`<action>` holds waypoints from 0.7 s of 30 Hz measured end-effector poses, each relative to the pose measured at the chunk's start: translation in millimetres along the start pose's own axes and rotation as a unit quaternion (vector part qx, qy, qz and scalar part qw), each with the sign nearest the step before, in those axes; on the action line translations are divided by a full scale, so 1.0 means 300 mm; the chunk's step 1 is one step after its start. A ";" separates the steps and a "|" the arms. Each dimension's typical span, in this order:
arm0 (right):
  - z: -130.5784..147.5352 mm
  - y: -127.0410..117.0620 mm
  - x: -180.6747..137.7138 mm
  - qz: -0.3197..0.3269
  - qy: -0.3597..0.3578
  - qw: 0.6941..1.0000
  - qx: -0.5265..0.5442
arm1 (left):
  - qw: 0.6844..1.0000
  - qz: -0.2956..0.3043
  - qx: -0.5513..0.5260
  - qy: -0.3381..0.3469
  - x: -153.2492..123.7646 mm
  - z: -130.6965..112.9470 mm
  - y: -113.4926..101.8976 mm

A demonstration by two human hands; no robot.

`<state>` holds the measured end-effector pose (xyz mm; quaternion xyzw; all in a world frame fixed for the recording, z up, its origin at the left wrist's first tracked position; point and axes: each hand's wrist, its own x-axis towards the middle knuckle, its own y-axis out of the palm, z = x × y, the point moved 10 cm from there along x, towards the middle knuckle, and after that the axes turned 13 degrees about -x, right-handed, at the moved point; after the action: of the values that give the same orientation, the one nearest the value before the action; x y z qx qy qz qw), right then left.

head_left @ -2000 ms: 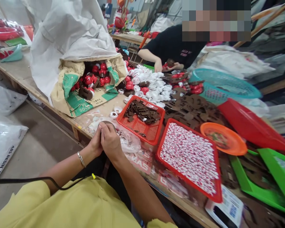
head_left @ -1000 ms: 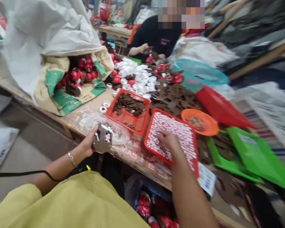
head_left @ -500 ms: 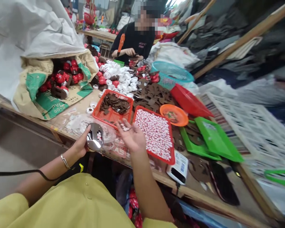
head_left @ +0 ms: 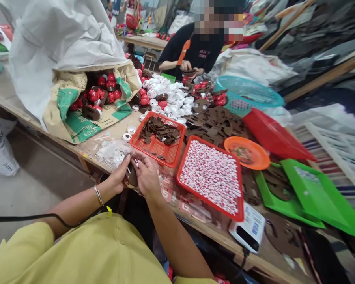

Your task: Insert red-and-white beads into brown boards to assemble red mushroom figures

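My left hand (head_left: 118,176) grips a round brown disc part (head_left: 132,177) at the near table edge. My right hand (head_left: 147,174) is closed beside it, pinching small red-and-white pieces against the disc. Both hands meet just in front of a red basket (head_left: 154,153) holding dark brown flat pieces. To the right lies a red tray (head_left: 183,165) full of tiny red-and-white pieces.
An open sack (head_left: 77,114) of red and brown round parts lies at the left. White rings (head_left: 168,92) and brown cutouts (head_left: 215,126) are piled behind. An orange plate (head_left: 258,157), green trays (head_left: 307,197), teal basket (head_left: 248,94) stand right. A person (head_left: 195,51) works opposite.
My right hand has come back from the red tray with small pieces and joined my left hand at the disc. The disc has turned from its shiny face to edge-on.
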<state>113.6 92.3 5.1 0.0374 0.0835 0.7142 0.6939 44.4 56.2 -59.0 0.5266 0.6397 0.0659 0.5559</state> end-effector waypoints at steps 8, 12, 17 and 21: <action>0.045 0.045 -0.033 0.027 -0.119 0.951 -0.283 | 0.999 -0.009 -0.034 -0.005 0.031 0.006 -0.033; 0.019 0.049 -0.032 0.040 -0.094 0.968 -0.230 | 0.999 -0.003 -0.041 -0.021 0.034 0.014 -0.037; 0.015 0.007 -0.023 0.038 -0.044 0.993 -0.102 | 0.998 -0.014 -0.054 -0.036 0.013 -0.002 -0.034; 0.100 -0.076 -0.025 0.022 -0.081 0.980 -0.180 | 0.999 -0.037 -0.028 -0.021 -0.005 -0.023 -0.044</action>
<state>141.2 87.3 31.1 -0.0285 -0.1040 0.7276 0.6775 30.9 52.8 -64.5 0.4880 0.6449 0.0524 0.5858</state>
